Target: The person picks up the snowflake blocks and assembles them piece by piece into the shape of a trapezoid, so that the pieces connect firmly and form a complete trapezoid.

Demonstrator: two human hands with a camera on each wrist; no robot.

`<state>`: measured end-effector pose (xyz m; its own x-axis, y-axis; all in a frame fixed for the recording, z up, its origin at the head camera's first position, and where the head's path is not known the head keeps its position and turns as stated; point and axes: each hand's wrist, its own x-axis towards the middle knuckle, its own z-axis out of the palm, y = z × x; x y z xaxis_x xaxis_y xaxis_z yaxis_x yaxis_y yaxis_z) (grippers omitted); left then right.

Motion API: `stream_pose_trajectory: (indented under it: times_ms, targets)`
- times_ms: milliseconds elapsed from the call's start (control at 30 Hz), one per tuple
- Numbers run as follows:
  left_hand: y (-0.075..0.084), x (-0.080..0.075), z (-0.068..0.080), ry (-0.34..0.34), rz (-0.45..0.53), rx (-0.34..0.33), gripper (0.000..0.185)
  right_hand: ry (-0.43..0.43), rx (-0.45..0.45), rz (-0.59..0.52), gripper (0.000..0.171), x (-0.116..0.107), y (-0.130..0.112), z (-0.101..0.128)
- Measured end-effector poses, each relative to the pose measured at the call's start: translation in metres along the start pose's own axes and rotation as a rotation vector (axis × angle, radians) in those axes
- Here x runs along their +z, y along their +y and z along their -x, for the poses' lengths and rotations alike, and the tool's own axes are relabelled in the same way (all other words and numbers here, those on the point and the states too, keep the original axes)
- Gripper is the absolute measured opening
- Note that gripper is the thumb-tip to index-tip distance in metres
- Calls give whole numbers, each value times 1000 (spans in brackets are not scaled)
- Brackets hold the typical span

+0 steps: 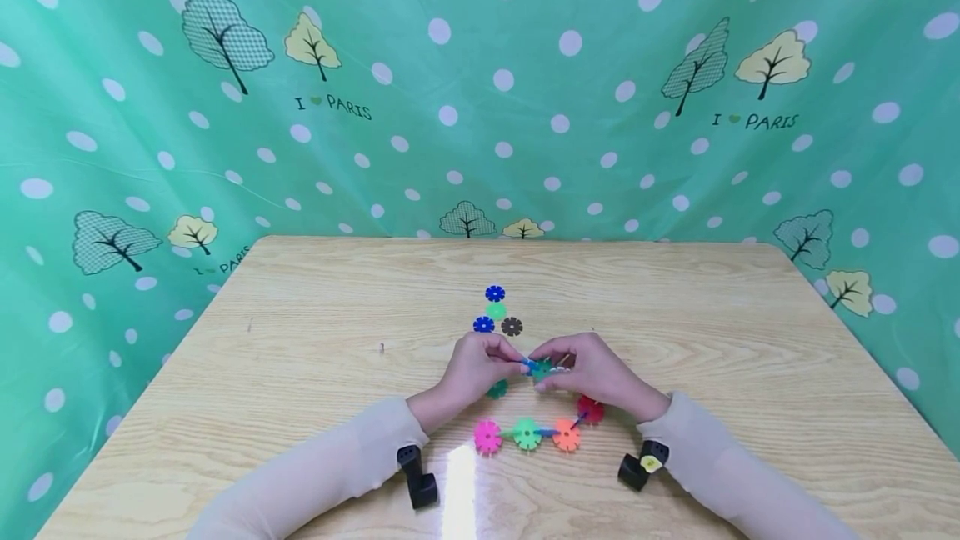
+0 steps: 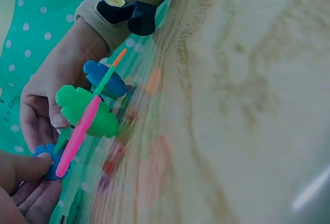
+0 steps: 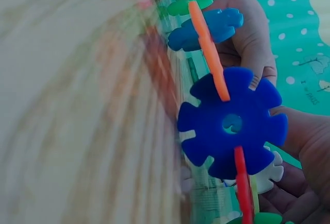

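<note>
My left hand (image 1: 474, 372) pinches a blue notched plastic disc (image 2: 52, 171) between thumb and fingers. Facing it, my right hand (image 1: 596, 372) holds the end of a chain of interlocking discs, with a teal disc (image 1: 543, 369) and a white disc (image 3: 269, 176) at its fingers. The blue disc meets the teal one between the fingertips. From there the chain curves toward the front: a red disc (image 1: 591, 410), an orange disc (image 1: 566, 435), a light green disc (image 1: 527, 434) and a pink disc (image 1: 487, 437), with thin edge-on discs linking them. The right hand partly hides the white disc.
Loose discs lie beyond the hands on the wooden table (image 1: 337, 307): two blue, a light green disc (image 1: 496, 312) and a dark brown disc (image 1: 512, 327). Another teal disc (image 1: 497, 390) lies beside the left hand. A green dotted curtain (image 1: 480, 148) hangs behind the table.
</note>
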<state>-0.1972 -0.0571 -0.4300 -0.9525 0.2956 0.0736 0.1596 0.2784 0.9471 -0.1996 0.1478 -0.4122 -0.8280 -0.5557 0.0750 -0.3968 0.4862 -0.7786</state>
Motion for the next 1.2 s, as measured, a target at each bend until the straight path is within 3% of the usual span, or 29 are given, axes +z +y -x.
stream_pose_trajectory:
  times_ms: [233,367,567,767,1000,1200]
  targets:
    - [0,-1,-1,-18,32,-28,9,4,-25,-40,25,1,3,-1]
    - [-2,-11,-1,-48,76,-52,15,13,-16,-58,22,1,-2,0]
    - [-7,-33,2,-138,-40,-45,20,22,2,-36,19,0,6,0]
    - [-9,-44,9,-259,-144,-56,27,35,23,5,18,-3,10,4]
    - [-10,-46,9,-335,-341,51,32,14,38,25,17,-4,8,3]
    - [-11,-49,6,-340,-395,131,27,23,35,33,17,-4,9,2]
